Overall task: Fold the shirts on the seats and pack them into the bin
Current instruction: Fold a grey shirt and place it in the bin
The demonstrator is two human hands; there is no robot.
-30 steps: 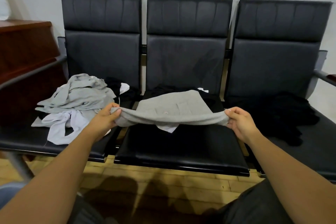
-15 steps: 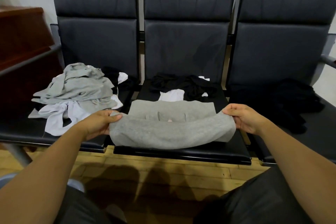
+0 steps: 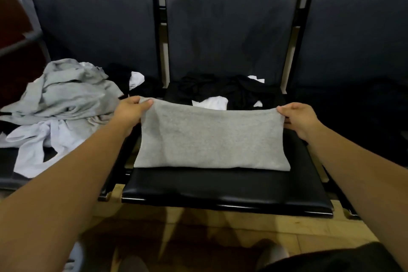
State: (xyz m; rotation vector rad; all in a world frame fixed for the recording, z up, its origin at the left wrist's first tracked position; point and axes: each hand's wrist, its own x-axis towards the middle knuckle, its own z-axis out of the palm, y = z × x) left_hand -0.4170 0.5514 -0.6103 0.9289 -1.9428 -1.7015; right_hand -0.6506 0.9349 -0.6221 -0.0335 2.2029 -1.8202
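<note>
The far corners of a folded grey shirt (image 3: 210, 139) are pinched by the left hand (image 3: 130, 112) and the right hand (image 3: 298, 118), set wide apart; the shirt lies on the middle seat (image 3: 220, 190). Much is judged left: a grey and white heap (image 3: 57, 104) and black garments (image 3: 220, 88) lie unfolded. No bin is seen.
</note>
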